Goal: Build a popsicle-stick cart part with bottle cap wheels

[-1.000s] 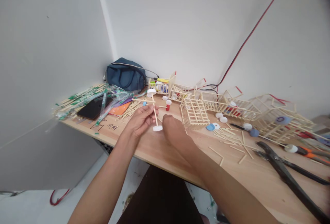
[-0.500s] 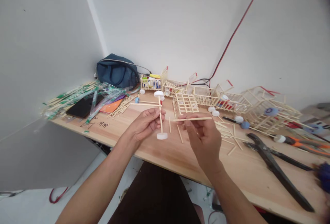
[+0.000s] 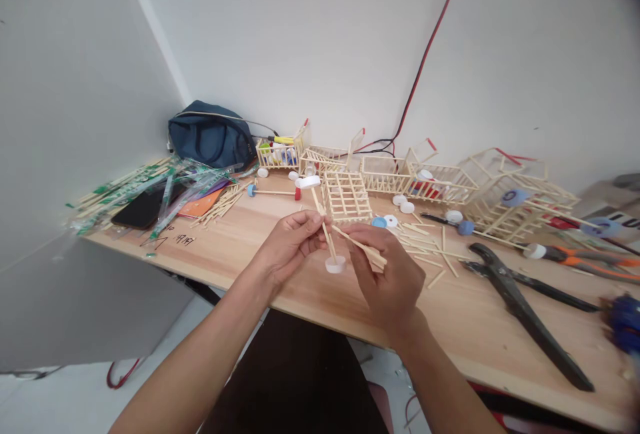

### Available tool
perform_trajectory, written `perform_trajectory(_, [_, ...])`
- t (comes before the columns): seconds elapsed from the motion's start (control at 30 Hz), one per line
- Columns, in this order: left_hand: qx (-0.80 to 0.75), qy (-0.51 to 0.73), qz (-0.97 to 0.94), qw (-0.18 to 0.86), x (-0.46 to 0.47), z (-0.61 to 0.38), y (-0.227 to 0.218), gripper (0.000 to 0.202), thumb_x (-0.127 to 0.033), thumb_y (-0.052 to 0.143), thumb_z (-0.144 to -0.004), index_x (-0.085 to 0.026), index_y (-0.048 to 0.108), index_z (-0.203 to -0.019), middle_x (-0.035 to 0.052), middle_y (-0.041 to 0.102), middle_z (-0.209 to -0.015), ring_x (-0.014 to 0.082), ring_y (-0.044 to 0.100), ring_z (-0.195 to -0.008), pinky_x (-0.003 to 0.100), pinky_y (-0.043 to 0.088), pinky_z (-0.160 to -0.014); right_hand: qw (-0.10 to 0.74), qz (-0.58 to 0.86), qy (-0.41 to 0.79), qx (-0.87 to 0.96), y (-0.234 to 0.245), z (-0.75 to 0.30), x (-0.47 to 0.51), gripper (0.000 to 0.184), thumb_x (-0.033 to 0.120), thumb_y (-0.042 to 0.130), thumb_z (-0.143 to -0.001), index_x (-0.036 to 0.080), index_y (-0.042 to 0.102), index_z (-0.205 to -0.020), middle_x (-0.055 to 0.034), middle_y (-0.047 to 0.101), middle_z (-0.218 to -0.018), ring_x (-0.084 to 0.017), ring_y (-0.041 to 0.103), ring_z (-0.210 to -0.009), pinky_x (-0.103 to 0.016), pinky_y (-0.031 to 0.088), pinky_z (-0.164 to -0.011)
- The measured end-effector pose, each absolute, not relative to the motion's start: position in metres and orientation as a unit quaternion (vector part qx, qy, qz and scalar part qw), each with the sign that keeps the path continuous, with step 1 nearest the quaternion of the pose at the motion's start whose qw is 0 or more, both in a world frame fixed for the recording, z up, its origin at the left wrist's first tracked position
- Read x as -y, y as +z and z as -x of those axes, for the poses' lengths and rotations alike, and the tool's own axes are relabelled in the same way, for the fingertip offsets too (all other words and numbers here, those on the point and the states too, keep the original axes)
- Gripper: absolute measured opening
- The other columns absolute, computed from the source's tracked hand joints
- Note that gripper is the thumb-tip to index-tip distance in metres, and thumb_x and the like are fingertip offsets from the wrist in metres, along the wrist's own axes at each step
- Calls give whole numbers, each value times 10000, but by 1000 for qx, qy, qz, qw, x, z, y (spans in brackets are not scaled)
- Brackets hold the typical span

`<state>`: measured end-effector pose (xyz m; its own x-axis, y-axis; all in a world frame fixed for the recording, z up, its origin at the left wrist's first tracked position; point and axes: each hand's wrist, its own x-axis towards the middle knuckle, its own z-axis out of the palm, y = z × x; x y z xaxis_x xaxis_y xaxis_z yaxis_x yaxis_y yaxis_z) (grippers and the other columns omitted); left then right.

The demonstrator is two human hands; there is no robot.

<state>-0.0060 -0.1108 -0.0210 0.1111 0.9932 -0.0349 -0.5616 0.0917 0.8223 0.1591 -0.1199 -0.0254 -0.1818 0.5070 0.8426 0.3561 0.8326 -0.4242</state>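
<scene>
Left hand pinches my upright wheel stick; right hand grips a loose stick, seemingly touching it from the right.

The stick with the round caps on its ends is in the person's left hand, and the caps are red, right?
Not quite. The head view shows the left hand holding the stick, but its caps are white, not red.

right hand brought stick against axle
</scene>
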Motion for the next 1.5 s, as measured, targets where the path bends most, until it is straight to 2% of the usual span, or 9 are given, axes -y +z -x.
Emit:
perform_trajectory(0.23, [-359, 604, -334, 629, 110, -1, -20, 259, -304, 815, -652, -104, 695, -765, 15, 639, -694, 68, 576, -595, 178, 514, -592, 579, 315, 66, 749, -30, -161, 119, 186, 146, 554, -891, 260, 582, -1034, -19, 722, -986, -160, 682, -958, -307, 527, -871])
perform_trajectory(0.33, [-364, 606, -331, 625, 109, -5, -19, 267, -306, 822, -639, -104, 692, -757, 13, 640, -691, 73, 583, -606, 183, 515, -596, 579, 350, 80, 732, -30, -163, 119, 151, 189, 554, -897, 261, 601, -1021, -13, 722, -965, -161, 692, -912, -290, 536, -826])
perform_trajectory(0.47, [-364, 604, -325, 630, 109, -12, -18, 279, -301, 830, -626, -98, 688, -753, 14, 643, -703, 71, 587, -616, 182, 518, -598, 589, 385, 154, 694, -33, -163, 116, 90, 250, 579, -890, 250, 607, -975, -13, 718, -911, -157, 696, -810, -280, 547, -732])
perform_trajectory(0.63, [-366, 603, -312, 637, 107, -17, -16, 274, -276, 837, -615, -91, 683, -746, -1, 622, -648, 59, 567, -573, 169, 516, -567, 615, 403, 259, 627, -38, -163, 109, 141, 331, 587, -877, 229, 575, -973, -40, 726, -915, -191, 705, -826, -341, 561, -736])
perform_trajectory(0.83, [-366, 605, -307, 637, 105, -19, -16, 262, -262, 834, -617, -93, 680, -745, 0, 631, -664, 58, 571, -572, 174, 521, -570, 622, 391, 325, 596, -35, -163, 106, 135, 314, 602, -861, 215, 570, -948, -48, 737, -921, -185, 713, -841, -317, 568, -715])
perform_trajectory(1.03, [-371, 609, -305, 632, 105, -21, -15, 261, -256, 831, -620, -91, 677, -751, -3, 627, -651, 60, 573, -565, 180, 524, -574, 622, 378, 387, 566, -33, -163, 104, 140, 331, 605, -861, 212, 567, -923, -36, 735, -861, -176, 711, -731, -284, 560, -605])
perform_trajectory(1.23, [-373, 608, -303, 632, 103, -25, -14, 256, -254, 826, -630, -91, 665, -743, -10, 617, -639, 53, 563, -548, 177, 516, -569, 623, 368, 418, 549, -32, -163, 103, 128, 328, 605, -859, 222, 560, -914, -33, 734, -874, -202, 714, -813, -302, 566, -634])
perform_trajectory(1.5, [-367, 610, -325, 623, 101, -29, -14, 294, -289, 841, -594, -95, 652, -707, -18, 610, -608, 53, 560, -527, 181, 519, -565, 620, 362, 439, 541, -30, -164, 102, 108, 315, 588, -866, 226, 559, -919, -24, 723, -860, -187, 706, -768, -333, 574, -693])
